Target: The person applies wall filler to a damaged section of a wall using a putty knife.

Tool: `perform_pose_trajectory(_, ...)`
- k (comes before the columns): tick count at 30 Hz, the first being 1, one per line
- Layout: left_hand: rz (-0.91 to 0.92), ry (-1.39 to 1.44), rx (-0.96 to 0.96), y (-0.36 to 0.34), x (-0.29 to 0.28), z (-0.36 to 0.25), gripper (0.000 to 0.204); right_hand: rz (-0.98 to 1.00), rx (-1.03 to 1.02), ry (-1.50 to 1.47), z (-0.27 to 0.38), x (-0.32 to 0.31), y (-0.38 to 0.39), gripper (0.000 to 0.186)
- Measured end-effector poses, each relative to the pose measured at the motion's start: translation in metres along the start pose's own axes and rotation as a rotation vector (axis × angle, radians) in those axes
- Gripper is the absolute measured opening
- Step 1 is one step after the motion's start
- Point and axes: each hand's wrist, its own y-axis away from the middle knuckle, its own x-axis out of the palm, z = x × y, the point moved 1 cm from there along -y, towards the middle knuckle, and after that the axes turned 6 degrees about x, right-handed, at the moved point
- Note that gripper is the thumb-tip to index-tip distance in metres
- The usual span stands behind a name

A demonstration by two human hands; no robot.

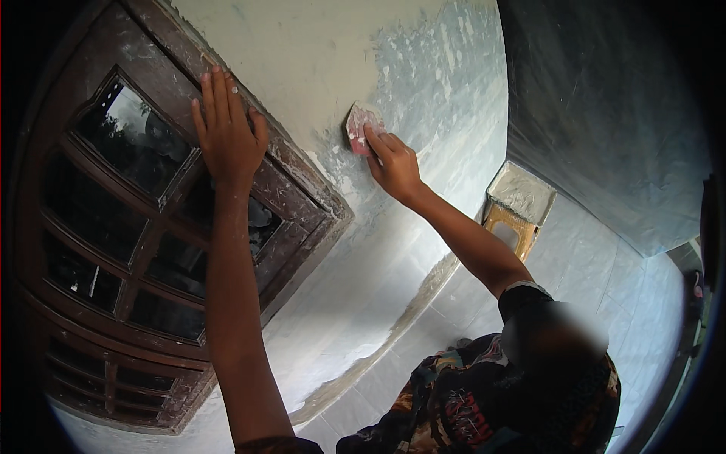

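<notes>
My right hand (397, 168) grips a small putty spreader (361, 127), a pinkish-red flat piece smeared with pale putty. Its blade is against the wall (439, 98), which is cream on one side and patchy grey with whitish smears on the other. My left hand (228, 136) rests with fingers stretched out on the dark brown wooden window frame (295, 170), to the left of the spreader. Behind my right forearm, a square-topped container (522, 195) with a yellowish side stands on the floor, holding pale grey putty.
Glass panes (136, 129) fill the wooden window at the left. A dark sheet (597, 121) hangs at the right. Grey floor tiles (578, 253) run along the wall's foot, where a rough, bare strip (408, 310) shows. My patterned shirt (454, 401) fills the lower middle.
</notes>
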Motion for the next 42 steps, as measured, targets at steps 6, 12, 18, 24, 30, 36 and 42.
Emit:
perform_pose_trajectory(6, -0.026, 0.0, 0.017, 0.0, 0.002, 0.003, 0.059, -0.094, -0.007, -0.126, 0.033, -0.03, -0.038, 0.059)
perform_pose_trajectory(12, -0.046, -0.006, 0.04, 0.001, 0.004, 0.001, 0.059, -0.222, 0.023, 0.039, 0.012, -0.005, -0.07, 0.057)
perform_pose_trajectory(18, -0.043, -0.026, 0.044, -0.001, 0.004, 0.002, 0.059, -0.149, -0.002, -0.009, 0.069, 0.023, 0.01, 0.064)
perform_pose_trajectory(24, -0.05, -0.016, 0.043, -0.004, 0.002, -0.001, 0.058, -0.349, 0.094, 0.003, 0.047, -0.007, -0.046, 0.056)
perform_pose_trajectory(30, -0.05, -0.008, 0.04, -0.001, 0.001, -0.001, 0.057, -0.343, 0.078, 0.082, 0.001, -0.006, -0.094, 0.051)
perform_pose_trajectory(36, -0.041, -0.022, 0.04, -0.002, 0.003, 0.002, 0.058, -0.299, -0.027, 0.196, -0.022, -0.005, -0.102, 0.05)
perform_pose_trajectory(42, -0.028, -0.029, 0.031, -0.001, 0.003, -0.001, 0.058, -0.195, -0.041, 0.156, -0.04, 0.005, -0.086, 0.052)
